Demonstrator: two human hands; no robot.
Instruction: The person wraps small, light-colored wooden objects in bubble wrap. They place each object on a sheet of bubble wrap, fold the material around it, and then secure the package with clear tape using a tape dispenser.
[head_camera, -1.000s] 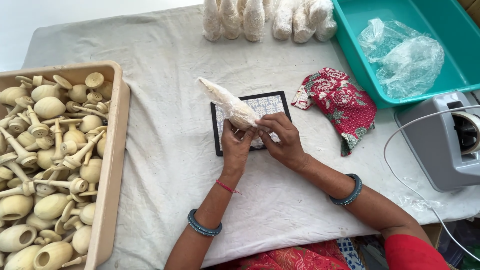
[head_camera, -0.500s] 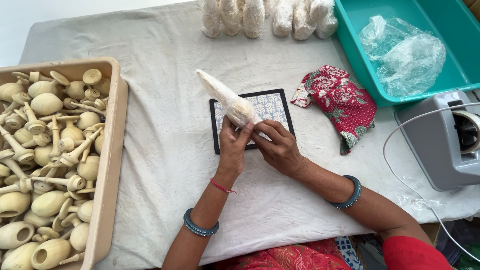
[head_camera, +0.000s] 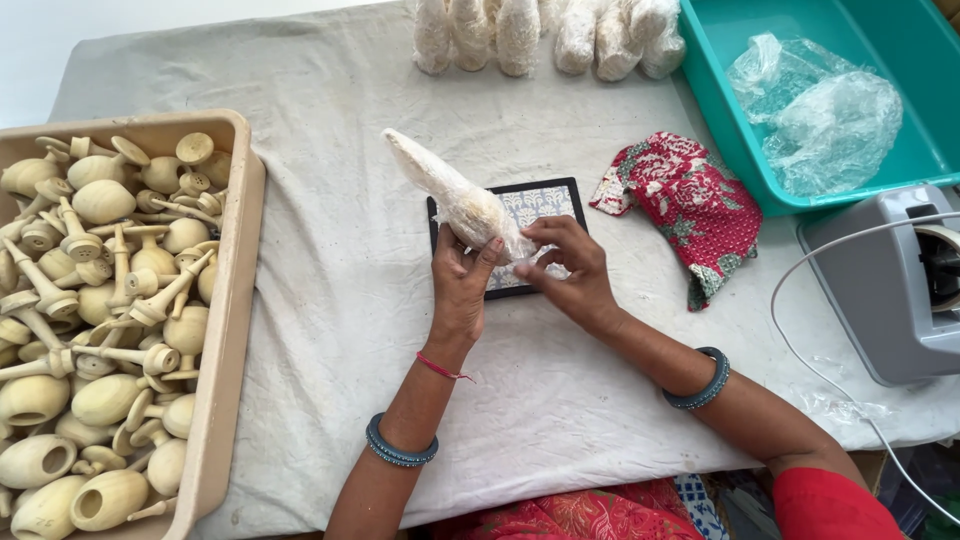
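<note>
A long tapered piece wrapped in clear plastic film (head_camera: 452, 192) is held up above a small black-framed patterned tile (head_camera: 543, 206) on the white cloth. My left hand (head_camera: 463, 283) grips the wrapped piece at its thick lower end. My right hand (head_camera: 565, 270) pinches the loose film at that same end, fingertips meeting the left hand's. The narrow tip of the piece points up and to the left.
A beige tray (head_camera: 233, 300) full of turned wooden pieces stands at the left. Several wrapped pieces (head_camera: 545, 35) lie along the far edge. A teal bin (head_camera: 720, 90) holds crumpled plastic film (head_camera: 815, 110). A red floral cloth (head_camera: 690, 205) and a grey machine (head_camera: 890, 290) sit at the right.
The wrapped piece has tilted slightly more upright and both hands have shifted a little along its lower end while working the film.
</note>
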